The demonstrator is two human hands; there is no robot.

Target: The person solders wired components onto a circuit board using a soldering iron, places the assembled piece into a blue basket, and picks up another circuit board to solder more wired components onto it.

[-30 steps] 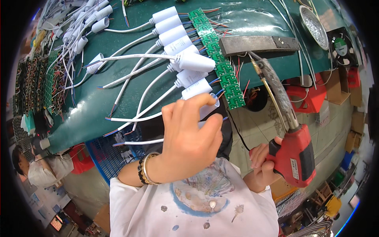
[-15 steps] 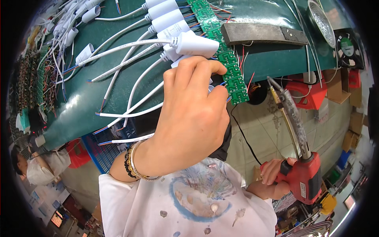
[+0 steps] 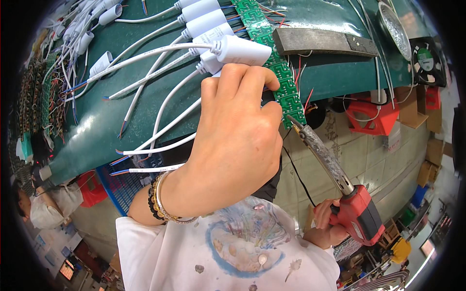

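Here, a green mat (image 3: 145, 121) carries white capsule-shaped adapters (image 3: 242, 48) with trailing leads; the left hand (image 3: 233, 145) lies over them, fingertips pressed on the green circuit strip (image 3: 286, 92), hiding part of it. Right of the strip, the right hand (image 3: 327, 225) clamps a red-handled soldering iron (image 3: 357, 216), its tip aimed up-left at the strip's near end.

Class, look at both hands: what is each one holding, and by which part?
The right hand grips a soldering iron by its red handle. The left hand rests its fingertips on a white plastic module by the green circuit strip; whether it grips it cannot be told.
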